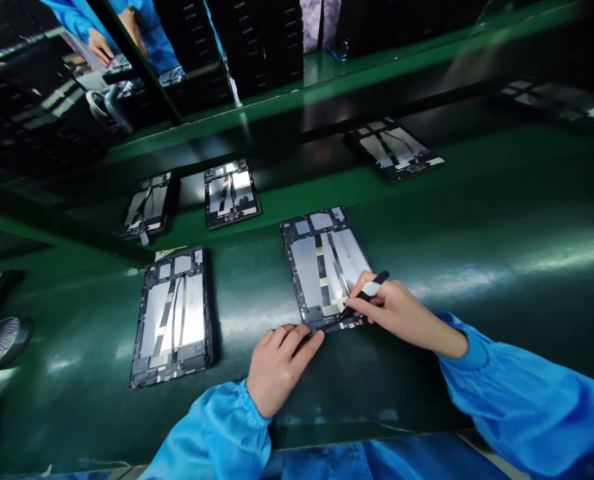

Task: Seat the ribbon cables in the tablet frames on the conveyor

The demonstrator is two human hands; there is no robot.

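An opened tablet point(304, 267) lies in front of me, its inside facing up with silver plates and dark ribbon cables. My right hand point(389, 307) is closed around black tweezers point(361, 297) with a white patch on the grip. Their tip points down at the tablet's near end, by the small parts along the bottom. My left hand point(279, 363) rests at the near left corner of the same tablet, fingertips touching its edge and thumb apart from the index finger. What lies under those fingertips is hidden.
Another opened tablet point(171, 320) lies to the left on the green bench point(257, 293). Farther back are more opened tablets point(231, 193), point(397, 150). A green post point(67, 227) and a round metallic object point(1, 343) stand left. Another person's hand point(101, 48) shows at top left.
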